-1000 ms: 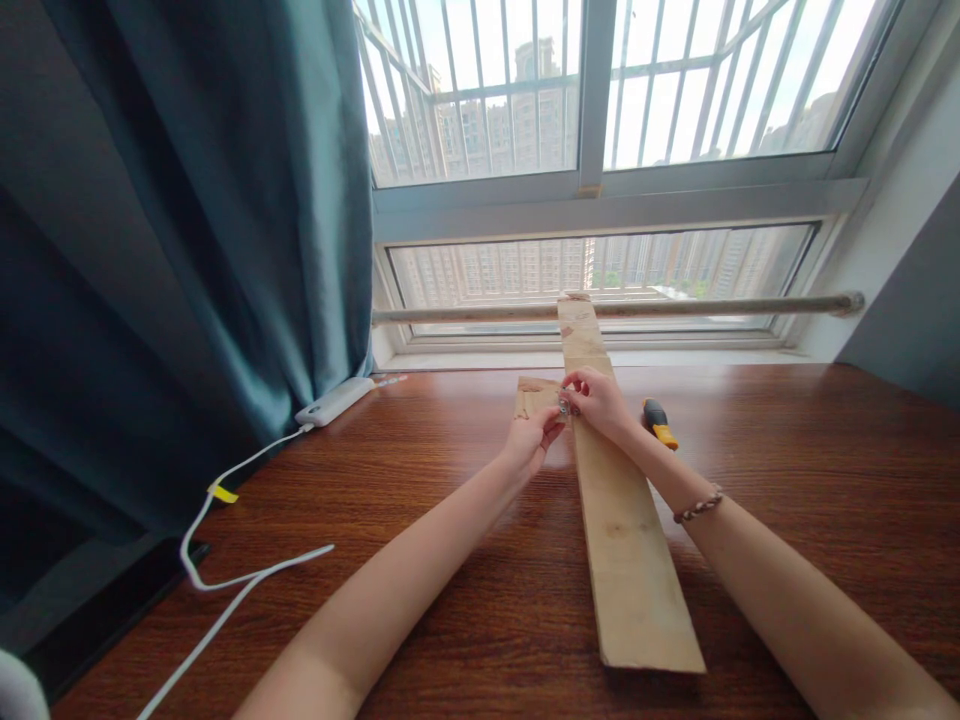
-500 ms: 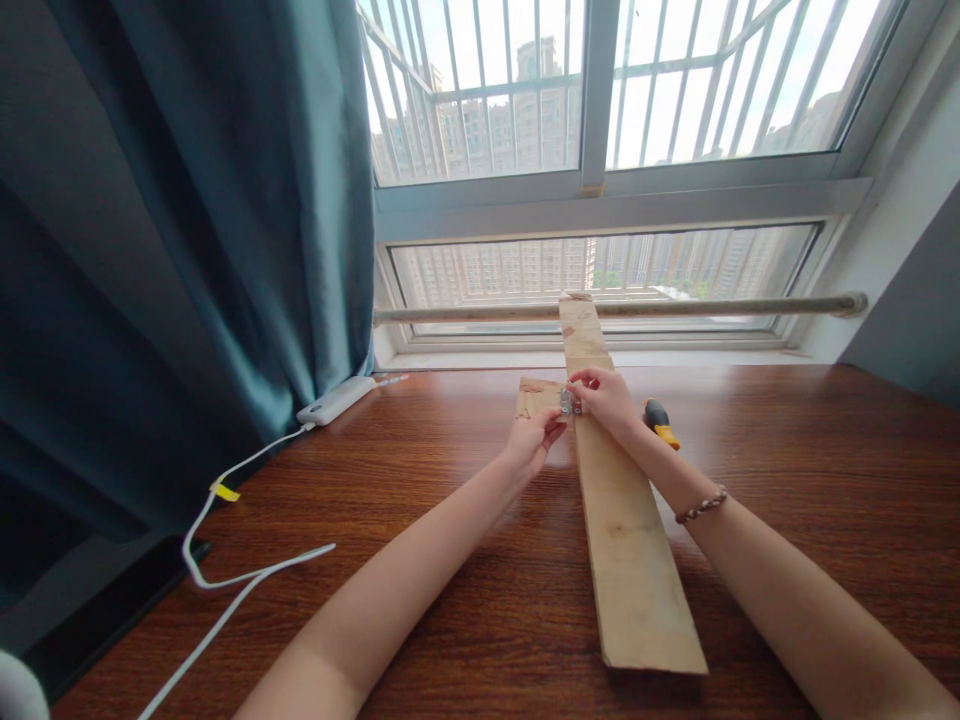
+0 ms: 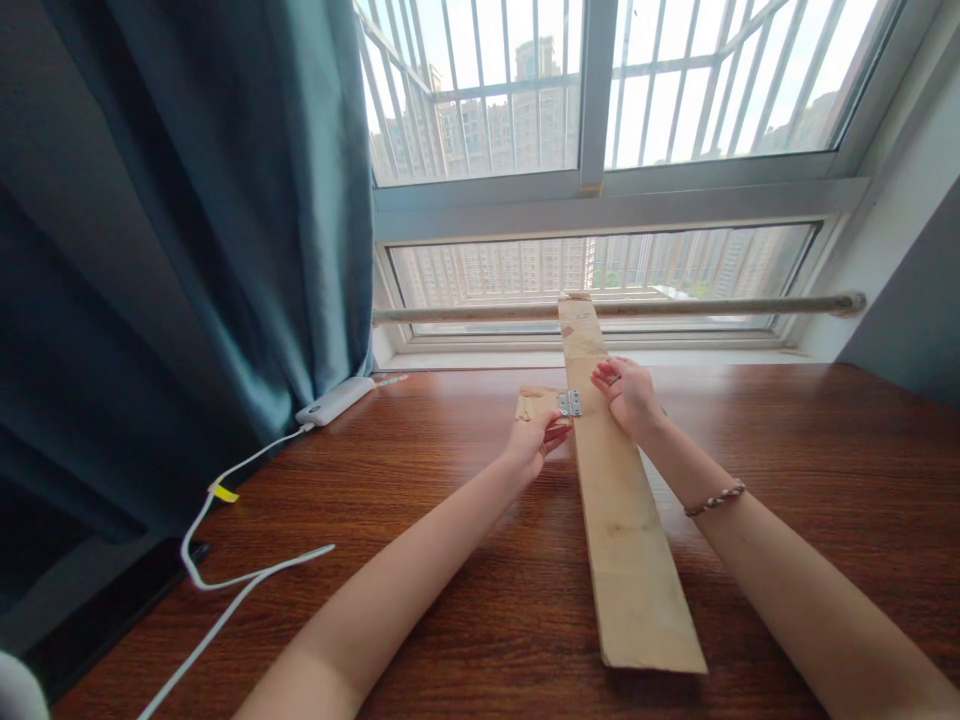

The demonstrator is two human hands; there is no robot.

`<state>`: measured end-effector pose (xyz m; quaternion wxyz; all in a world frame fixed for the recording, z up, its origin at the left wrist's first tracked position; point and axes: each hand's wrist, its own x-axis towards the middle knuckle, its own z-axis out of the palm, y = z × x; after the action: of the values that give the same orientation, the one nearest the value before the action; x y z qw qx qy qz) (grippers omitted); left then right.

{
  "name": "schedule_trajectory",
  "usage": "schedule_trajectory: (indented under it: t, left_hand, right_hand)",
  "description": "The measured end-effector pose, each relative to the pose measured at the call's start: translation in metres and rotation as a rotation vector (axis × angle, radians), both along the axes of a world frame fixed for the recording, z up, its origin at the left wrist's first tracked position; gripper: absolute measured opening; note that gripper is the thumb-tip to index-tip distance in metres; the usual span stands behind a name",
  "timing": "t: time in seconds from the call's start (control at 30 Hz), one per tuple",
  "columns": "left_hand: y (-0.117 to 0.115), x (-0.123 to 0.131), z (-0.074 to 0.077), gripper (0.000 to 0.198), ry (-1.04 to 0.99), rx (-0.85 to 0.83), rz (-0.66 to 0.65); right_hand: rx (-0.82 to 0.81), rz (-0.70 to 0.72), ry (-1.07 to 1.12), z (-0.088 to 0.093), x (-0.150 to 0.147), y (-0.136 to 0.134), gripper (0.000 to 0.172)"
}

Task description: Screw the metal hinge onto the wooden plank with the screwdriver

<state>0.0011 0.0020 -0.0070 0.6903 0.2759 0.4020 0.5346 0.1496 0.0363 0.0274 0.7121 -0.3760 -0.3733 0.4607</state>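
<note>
Plank (image 3: 626,540) lies flat-faced on the wooden table (image 3: 810,450), its long axis running from the person straight away toward the window. The far end is propped on the horizontal rail (image 3: 712,305) and the near end is square on the table. Small block (image 3: 534,402) sits against the plank's left edge, and a metal hinge (image 3: 569,403) is laid open across the joint between them. Left hand (image 3: 534,440) is stretched forward, fingers bent, tips at the block's near edge just below the hinge, grasping nothing. Right hand (image 3: 631,395) rests over the plank's right edge beside the hinge, wrist raised and fingers half curled. Whether they pinch anything cannot be told. Beaded bracelet (image 3: 714,498) is on the right wrist.
</note>
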Motion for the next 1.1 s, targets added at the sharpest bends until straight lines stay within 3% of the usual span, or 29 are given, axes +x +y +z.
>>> schedule_trajectory:
  t: [0.07,0.23,0.33,0.47,0.67,1.1]
  left_hand:
    - [-0.002,-0.001,0.002,0.003,0.041,-0.019,-0.018]
    - [-0.005,-0.001,0.007,0.005,0.076,-0.007,-0.022]
    - [-0.006,-0.001,0.011,0.006,0.068,0.039,-0.021]
    - [-0.006,-0.002,0.012,0.009,0.062,0.068,-0.024]
    - [-0.003,-0.001,0.009,0.012,0.037,0.094,-0.012]
    - [-0.005,-0.002,0.009,0.011,0.085,0.112,-0.014]
  right_hand:
    - [-0.052,0.036,-0.137,0.003,0.008,-0.001,0.02]
    - [0.003,0.152,-0.925,0.005,0.021,-0.004,0.02]
    - [0.051,0.174,-1.149,0.004,0.02,-0.005,0.02]
    - [0.068,0.174,-1.216,0.004,0.017,-0.006,0.019]
    - [0.125,0.344,-1.159,0.0,0.016,-0.005,0.029]
    - [0.105,0.139,-1.298,0.004,-0.002,-0.027,0.02]
